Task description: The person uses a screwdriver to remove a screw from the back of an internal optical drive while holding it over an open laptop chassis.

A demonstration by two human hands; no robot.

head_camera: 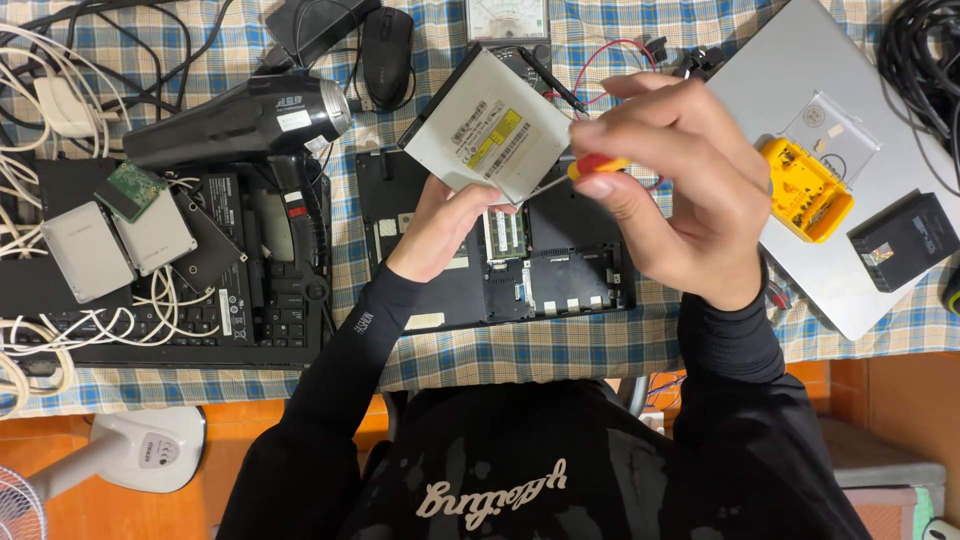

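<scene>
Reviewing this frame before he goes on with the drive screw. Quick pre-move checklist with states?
1. Optical drive held off the table by the left hand: ok.
2. Screwdriver, red and yellow handle, pinched in the right hand: ok.
3. Tip seated at the drive's edge: cannot tell, the contact point is too small to see.
4. Opened laptop base lies flat under the hands: ok.
5. Yellow bit case within reach on the silver laptop lid: ok.
6. Loose screws accounted for: cannot tell, none visible.
</scene>
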